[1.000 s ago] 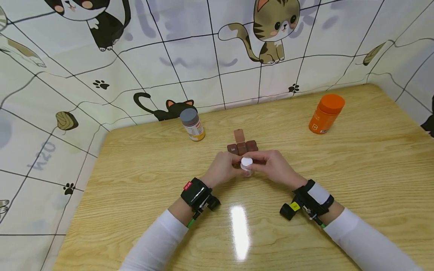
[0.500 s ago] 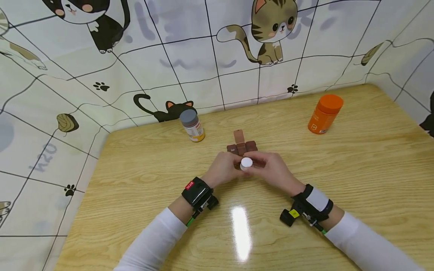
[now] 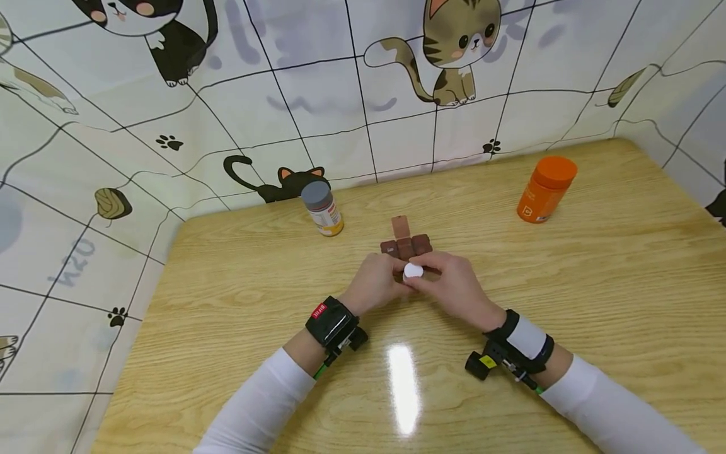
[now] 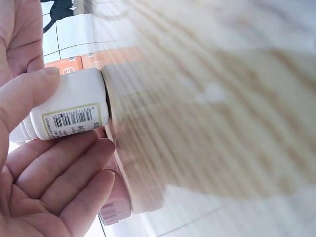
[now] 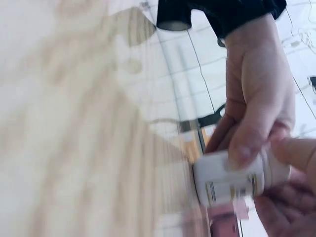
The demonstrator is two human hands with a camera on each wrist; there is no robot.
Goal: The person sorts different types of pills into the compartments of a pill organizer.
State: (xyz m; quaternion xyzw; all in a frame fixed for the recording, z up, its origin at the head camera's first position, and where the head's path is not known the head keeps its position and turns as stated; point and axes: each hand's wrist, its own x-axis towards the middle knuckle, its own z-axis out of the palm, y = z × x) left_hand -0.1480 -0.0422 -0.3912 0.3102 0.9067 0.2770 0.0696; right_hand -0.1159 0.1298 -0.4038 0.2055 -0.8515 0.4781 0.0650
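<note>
A small white bottle (image 4: 74, 98) with a barcode label stands on the table between both hands. My left hand (image 3: 371, 284) grips its body, thumb (image 4: 32, 96) on one side and fingers bent along the other. At the top, my right hand (image 3: 456, 287) pinches the white cap (image 3: 413, 270) between thumb and fingers. The cap sits on the bottle's neck. Just beyond the hands lies a brown pill organizer (image 3: 404, 247) with one lid raised, its near part hidden behind the fingers.
A bottle with a grey lid (image 3: 322, 209) stands at the back left of the wooden table (image 3: 255, 265). An orange jar (image 3: 546, 191) is at the back right. A cat-print sheet (image 3: 317, 94) hangs behind the table.
My right hand and wrist have turned slightly about the cap, the wrist shifting a little down and inward. My left hand stays on the bottle almost unmoved.
</note>
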